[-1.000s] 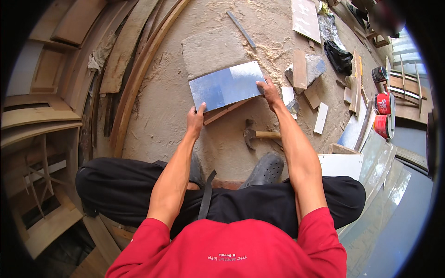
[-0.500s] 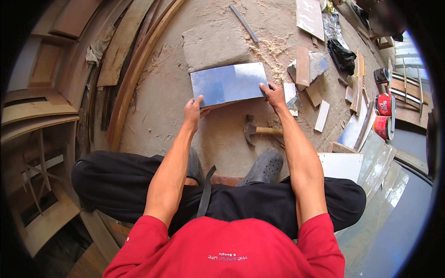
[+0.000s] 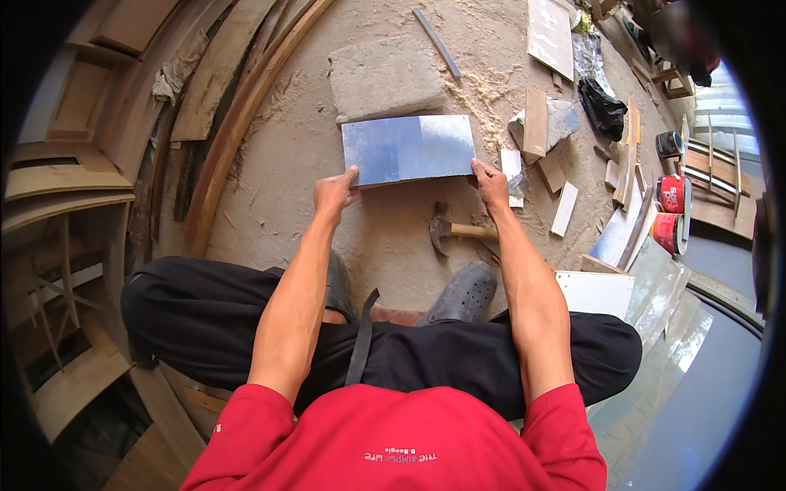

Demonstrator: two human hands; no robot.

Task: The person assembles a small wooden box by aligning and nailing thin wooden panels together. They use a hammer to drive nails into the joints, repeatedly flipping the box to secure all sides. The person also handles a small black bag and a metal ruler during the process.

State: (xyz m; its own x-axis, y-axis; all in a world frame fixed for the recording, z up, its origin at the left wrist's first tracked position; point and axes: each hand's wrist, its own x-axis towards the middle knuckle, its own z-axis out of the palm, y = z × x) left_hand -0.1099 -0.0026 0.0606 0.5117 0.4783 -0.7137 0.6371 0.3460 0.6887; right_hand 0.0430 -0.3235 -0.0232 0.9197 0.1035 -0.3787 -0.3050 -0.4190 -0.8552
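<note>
- The metal sheet, flat, rectangular and grey-blue, is held just above the sawdust-covered floor, directly before the seated person.
- The left hand grips the sheet's near left corner, fingers closed on the edge.
- The right hand grips the near right corner, fingers likewise closed on it.
- A stone slab lies just beyond the sheet's far edge.
- A hammer lies on the floor near the right wrist.
- Red paint cans stand well apart, at the floor's right edge.
</note>
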